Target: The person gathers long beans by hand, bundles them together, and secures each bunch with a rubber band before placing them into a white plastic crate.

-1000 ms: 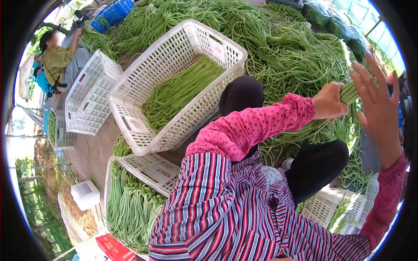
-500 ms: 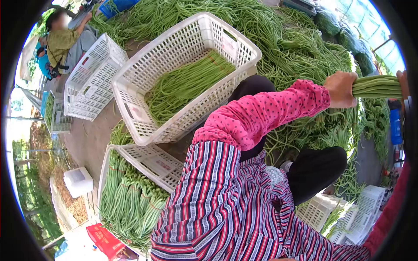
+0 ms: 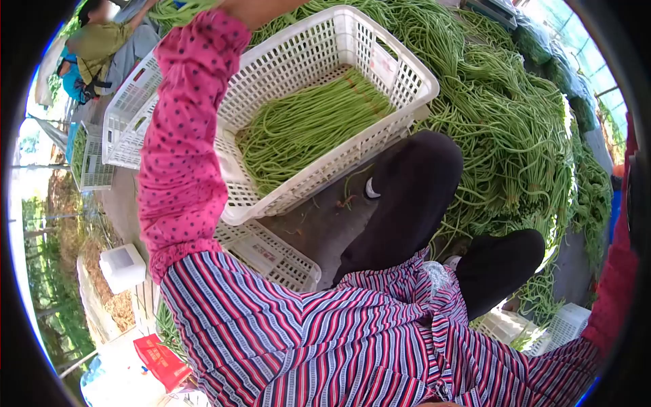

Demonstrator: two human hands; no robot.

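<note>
My left hand [image 3: 261, 9] is at the top edge, its arm stretched up in a pink dotted sleeve [image 3: 183, 129]. Only the wrist and back of that hand show; its fingers are cut off by the frame, so I cannot tell what they hold. Just below and right of it stands a white slatted plastic crate [image 3: 332, 168], with bundles of green long beans [image 3: 308, 125] laid side by side inside. Reddish ties show near the bundles' right end. My right arm's sleeve [image 3: 614, 292] runs up the right border, and the right hand is out of sight.
A large heap of loose long beans [image 3: 508, 136] spreads behind and right of the crate. Another white crate [image 3: 278, 254] is partly behind my left arm. A person [image 3: 102, 44] sits at upper left near a further crate [image 3: 125, 136]. My bent knees [image 3: 424, 183] are close to the crate.
My left hand has swung from the right side to the top edge, away from the long-bean bundle it gripped there. That bundle and my right hand have left the view.
</note>
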